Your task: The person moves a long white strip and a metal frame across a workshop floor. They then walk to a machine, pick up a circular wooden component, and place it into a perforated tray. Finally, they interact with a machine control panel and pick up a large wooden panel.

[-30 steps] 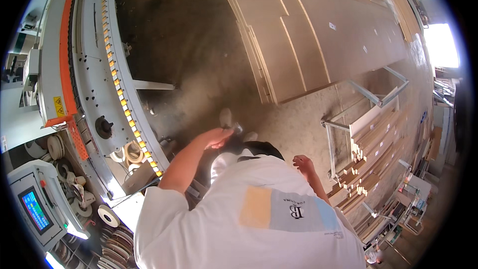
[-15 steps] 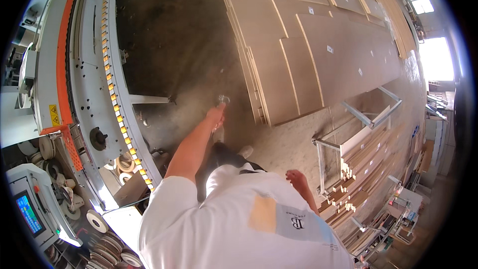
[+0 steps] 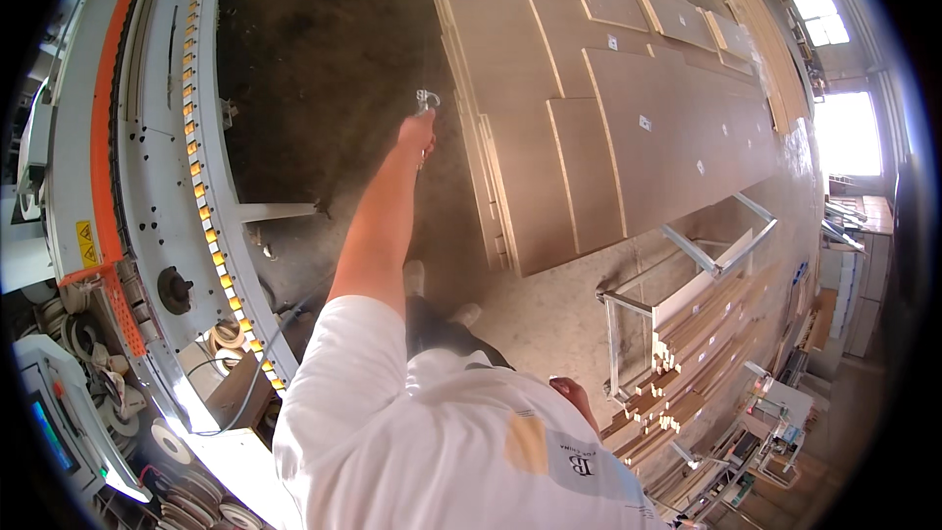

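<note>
My left hand [image 3: 417,132] is stretched far forward over the dark floor, closed around a small silver air blow gun [image 3: 427,98]. Its shiny metal head with a curved hook shows beyond my fingers; the rest is mostly hidden in my grip. To the right of this hand, apart from it, lie large brown boards [image 3: 520,167] in a wide, overlapping stack. My right hand [image 3: 573,397] hangs low beside my body, partly covered by my white shirt. Its fingers are curled in, and whatever they might hold is hidden.
A long machine [image 3: 147,186] with an orange strip and a row of yellow rollers runs along the left. A thin hose [image 3: 257,373] crosses its near end. At right stand a metal frame [image 3: 628,306] and piled narrow strips [image 3: 711,334]. Rolls of edging [image 3: 172,442] lie lower left.
My left arm has reached farther forward, carrying the air blow gun away from my body. A hose now shows by the machine's near end. My right hand has dropped closer to my body.
</note>
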Available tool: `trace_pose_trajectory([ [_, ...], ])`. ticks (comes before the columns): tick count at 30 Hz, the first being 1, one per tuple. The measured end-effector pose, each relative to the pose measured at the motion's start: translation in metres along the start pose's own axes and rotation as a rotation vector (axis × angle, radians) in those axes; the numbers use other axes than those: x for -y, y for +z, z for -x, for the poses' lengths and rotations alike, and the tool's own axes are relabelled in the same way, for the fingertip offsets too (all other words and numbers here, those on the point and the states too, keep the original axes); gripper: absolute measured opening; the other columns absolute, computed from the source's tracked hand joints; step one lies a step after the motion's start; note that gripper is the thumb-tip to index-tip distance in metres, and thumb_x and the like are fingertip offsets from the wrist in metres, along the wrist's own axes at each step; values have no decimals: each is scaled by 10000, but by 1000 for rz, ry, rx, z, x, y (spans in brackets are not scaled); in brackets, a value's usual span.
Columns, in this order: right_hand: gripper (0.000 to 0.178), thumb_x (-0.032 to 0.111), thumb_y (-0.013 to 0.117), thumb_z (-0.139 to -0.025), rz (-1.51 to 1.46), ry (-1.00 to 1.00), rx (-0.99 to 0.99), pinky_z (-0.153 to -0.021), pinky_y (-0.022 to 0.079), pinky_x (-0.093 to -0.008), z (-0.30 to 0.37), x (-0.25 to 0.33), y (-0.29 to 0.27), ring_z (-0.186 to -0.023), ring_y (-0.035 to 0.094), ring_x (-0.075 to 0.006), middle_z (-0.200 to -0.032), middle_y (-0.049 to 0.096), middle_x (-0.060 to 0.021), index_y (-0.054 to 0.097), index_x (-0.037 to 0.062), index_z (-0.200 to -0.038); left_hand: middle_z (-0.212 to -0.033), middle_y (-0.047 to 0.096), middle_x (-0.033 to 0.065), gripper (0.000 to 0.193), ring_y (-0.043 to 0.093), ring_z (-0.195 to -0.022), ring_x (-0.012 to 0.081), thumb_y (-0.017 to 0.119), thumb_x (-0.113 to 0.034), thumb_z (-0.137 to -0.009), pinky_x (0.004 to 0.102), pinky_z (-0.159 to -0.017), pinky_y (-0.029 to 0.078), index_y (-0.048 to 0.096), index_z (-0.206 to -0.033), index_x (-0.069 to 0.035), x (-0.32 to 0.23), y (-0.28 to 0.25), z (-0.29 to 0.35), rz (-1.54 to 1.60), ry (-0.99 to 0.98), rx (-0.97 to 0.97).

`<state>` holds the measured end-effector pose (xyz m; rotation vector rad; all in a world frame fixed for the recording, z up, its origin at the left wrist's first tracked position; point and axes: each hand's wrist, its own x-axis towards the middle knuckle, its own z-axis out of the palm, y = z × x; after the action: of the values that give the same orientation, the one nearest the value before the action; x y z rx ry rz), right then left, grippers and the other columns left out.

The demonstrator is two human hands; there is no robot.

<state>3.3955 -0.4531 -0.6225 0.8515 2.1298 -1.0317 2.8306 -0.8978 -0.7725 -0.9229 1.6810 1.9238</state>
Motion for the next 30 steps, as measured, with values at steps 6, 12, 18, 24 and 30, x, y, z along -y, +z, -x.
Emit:
trace_pose_trajectory([
  [6,229,187,663,-949,-33,10,1,-816,562,-311,-21,39,-2,-893,729,-192,-1018,757,-114,760,18,-1068,-613,580,74,481,508,-414,193,597,-493,-1012,382,-388,368,584,-824,-50,36,-29,-8,-52,-71,5],
  [12,232,170,666,-926,142,-114,57,-860,561,-331,-22,43,10,-932,726,-221,-1077,753,-120,753,38,-1097,-604,567,72,422,540,-434,226,586,-443,-1045,408,-366,372,601,-838,-76,200,-81,64,-231,-322,246],
  [18,249,258,682,-942,301,-299,114,-907,555,-367,-45,-23,15,-1056,717,-254,-1140,749,-134,770,83,-1097,-753,675,80,382,706,-590,250,551,-472,-1054,389,-394,499,650,-942,-121,415,-147,201,111,-647,91],
  [24,296,348,656,-949,338,-455,187,-883,558,-384,-108,-46,13,-1024,722,-259,-1098,766,-115,781,128,-1101,-639,630,68,375,677,-527,228,542,-405,-1046,375,-388,439,639,-839,-108,433,-182,287,-199,-591,183],
  [30,334,381,602,-954,485,-489,133,-828,569,-408,-140,-48,11,-915,730,-263,-973,777,-104,775,116,-1060,-687,672,99,363,709,-565,235,599,-393,-1016,347,-373,432,645,-894,-54,353,-168,288,-328,-373,-2],
])
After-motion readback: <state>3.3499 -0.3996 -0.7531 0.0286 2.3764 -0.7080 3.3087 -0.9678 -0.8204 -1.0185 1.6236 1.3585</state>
